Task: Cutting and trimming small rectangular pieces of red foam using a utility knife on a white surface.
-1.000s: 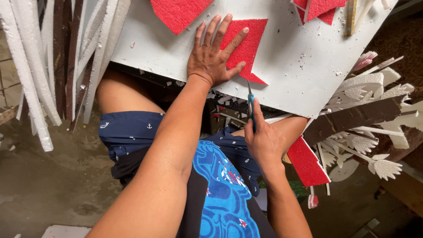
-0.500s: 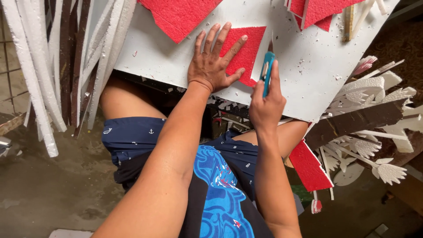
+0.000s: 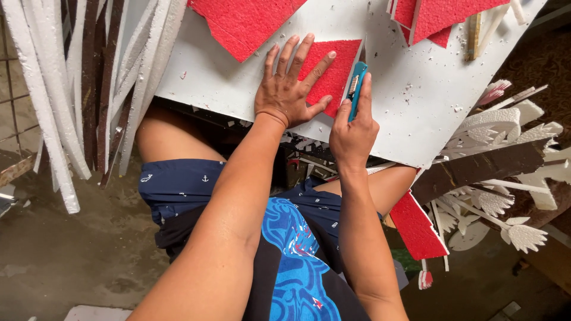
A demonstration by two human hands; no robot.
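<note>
Head view looked straight down over a blue-patterned black shirt (image 3: pixel 297 261) and navy printed shorts (image 3: pixel 184 190), with two bare forearms reaching forward from them. Next out, the right hand (image 3: pixel 353 128) was closed tight around a slim blue utility knife (image 3: pixel 357 89), index finger laid along its back, the blade end pointing away and touching the right edge of a red foam triangle (image 3: pixel 333 71). Just left of it, the left hand (image 3: pixel 289 89) lay flat with fingers spread apart, gripping nothing, pressing that red piece down onto a large white foam board (image 3: pixel 416 101) resting across the person's knees. White crumbs speckled the board. Farther up the board lay a bigger red foam sheet (image 3: pixel 244 24) and, at the far right corner, more red offcuts (image 3: pixel 440 18). Long white foam strips (image 3: pixel 53 101) leaned at the left side, and white foam leaf-shaped cutouts (image 3: pixel 505 172) were piled at the right, beside another red foam scrap (image 3: pixel 416 229) below the board.
</note>
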